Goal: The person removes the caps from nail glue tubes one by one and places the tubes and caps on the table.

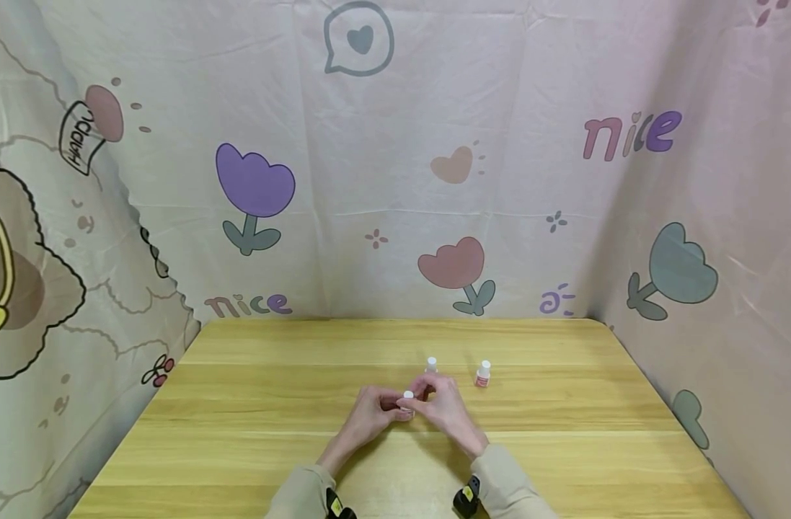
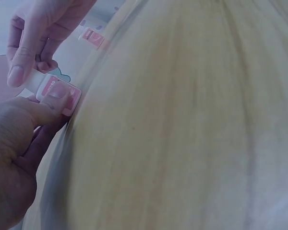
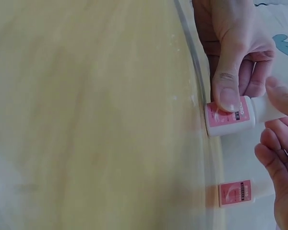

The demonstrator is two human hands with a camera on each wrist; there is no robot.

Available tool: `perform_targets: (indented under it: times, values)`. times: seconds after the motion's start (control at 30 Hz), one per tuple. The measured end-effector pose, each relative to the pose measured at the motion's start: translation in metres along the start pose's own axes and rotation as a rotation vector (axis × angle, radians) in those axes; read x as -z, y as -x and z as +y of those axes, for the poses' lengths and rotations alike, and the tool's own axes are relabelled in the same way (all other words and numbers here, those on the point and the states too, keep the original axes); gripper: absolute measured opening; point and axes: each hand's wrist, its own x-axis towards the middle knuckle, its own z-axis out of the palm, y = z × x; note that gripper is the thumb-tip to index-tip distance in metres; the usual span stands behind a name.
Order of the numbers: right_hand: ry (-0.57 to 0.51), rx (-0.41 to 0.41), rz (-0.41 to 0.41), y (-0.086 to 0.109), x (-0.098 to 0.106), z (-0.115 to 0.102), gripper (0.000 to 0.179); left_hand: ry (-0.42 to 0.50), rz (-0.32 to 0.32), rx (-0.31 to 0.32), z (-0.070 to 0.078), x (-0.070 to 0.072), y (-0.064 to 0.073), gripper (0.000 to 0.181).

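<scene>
A small white bottle (image 1: 407, 408) with a pink label stands upright at the middle of the wooden table. My left hand (image 1: 373, 409) pinches its body, with the thumb across the label (image 3: 222, 118). From the other side, my right hand (image 1: 443, 404) holds the white cap (image 3: 264, 109) between thumb and fingers. The cap sits on the bottle's neck. Just behind my right hand, a second white bottle (image 1: 431, 364) is partly hidden. To the right stands a third bottle (image 1: 482, 375), also white-capped with a pink label.
The wooden table (image 1: 272, 375) runs back to a printed cloth (image 1: 369, 180) hung behind it. More patterned cloth hangs at the left and right sides. Both forearms, in beige sleeves (image 1: 508, 483) with black wrist devices (image 1: 466, 497), reach in from the front edge.
</scene>
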Motion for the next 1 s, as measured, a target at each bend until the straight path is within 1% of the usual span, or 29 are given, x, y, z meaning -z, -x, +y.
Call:
perform_targets:
  times: [0.13, 0.23, 0.5, 0.7, 0.8, 1.0]
  values:
    - [-0.021, 0.025, 0.010, 0.0002, -0.0009, -0.0011, 0.017, -0.018, 0.003, 0.013, -0.0006, -0.0007, 0.0001, 0.016]
    - [-0.023, 0.045, 0.013, 0.0002, -0.0012, -0.0010, 0.016, -0.014, -0.003, 0.017, 0.0001, -0.0003, 0.0003, 0.018]
    - [0.024, 0.091, -0.004, 0.0005, -0.0004, 0.0010, 0.012, 0.007, -0.022, 0.016, 0.0005, 0.0010, -0.0005, 0.018]
    - [0.023, 0.111, -0.021, 0.0002, -0.0007, 0.0034, 0.012, 0.003, -0.008, 0.011, 0.0015, 0.0015, 0.0002, 0.018]
    - [0.019, 0.084, -0.025, -0.0008, -0.0002, 0.0025, 0.014, -0.009, -0.002, 0.012, 0.0014, 0.0013, 0.0009, 0.017]
    - [0.020, -0.046, -0.029, -0.0031, 0.0014, -0.0038, 0.016, -0.035, 0.008, 0.007, -0.0009, 0.0006, 0.0018, 0.014]
